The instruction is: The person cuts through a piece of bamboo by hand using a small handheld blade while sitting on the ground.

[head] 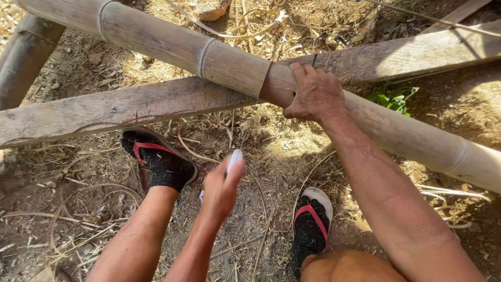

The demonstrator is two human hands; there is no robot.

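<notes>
Left hand [222, 188] pinching a thin white stick [232, 159], right hand [314, 94] clasped over the bamboo pole [209, 55]

My right hand [314, 94] is resting on a bamboo pole [209, 57], smooth, matt and tan, ringed with raised nodes. It is lying across a rough, cracked, grey wooden plank [115, 107]. My left hand [222, 188] is gripping a thin white object [233, 158], smooth and plastic-looking.
</notes>
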